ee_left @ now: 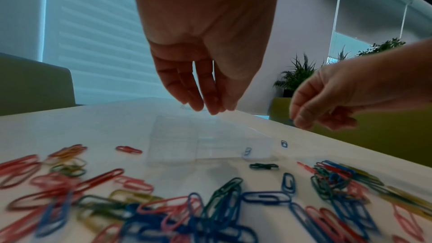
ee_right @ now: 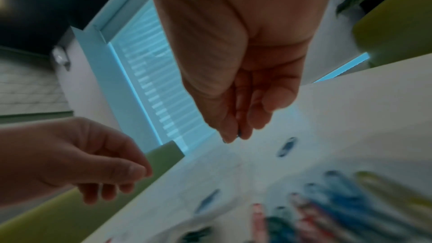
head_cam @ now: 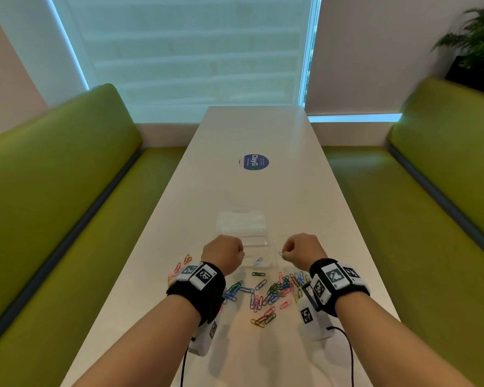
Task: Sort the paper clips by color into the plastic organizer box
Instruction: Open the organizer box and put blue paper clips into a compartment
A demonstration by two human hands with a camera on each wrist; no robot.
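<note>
A clear plastic organizer box (head_cam: 243,227) (ee_left: 173,136) lies open on the white table (head_cam: 263,129). One blue clip (head_cam: 259,261) (ee_left: 247,151) sits in its near right compartment. Several loose coloured paper clips (head_cam: 277,289) (ee_left: 210,210) are scattered just in front of the box. My left hand (head_cam: 224,251) (ee_left: 210,108) hovers over the box's left side, fingers curled with the thumb against them, and nothing shows in it. My right hand (head_cam: 299,250) (ee_right: 238,134) hovers at the box's right edge and pinches something small and dark blue. Another small blue clip (head_cam: 280,253) (ee_left: 284,143) shows just beside the box's right wall.
A round blue sticker (head_cam: 253,162) is stuck to the table beyond the box. Green benches (head_cam: 53,191) (head_cam: 430,205) run along both sides of the table. A potted plant (head_cam: 478,37) stands at the far right, and a blinded window fills the far wall.
</note>
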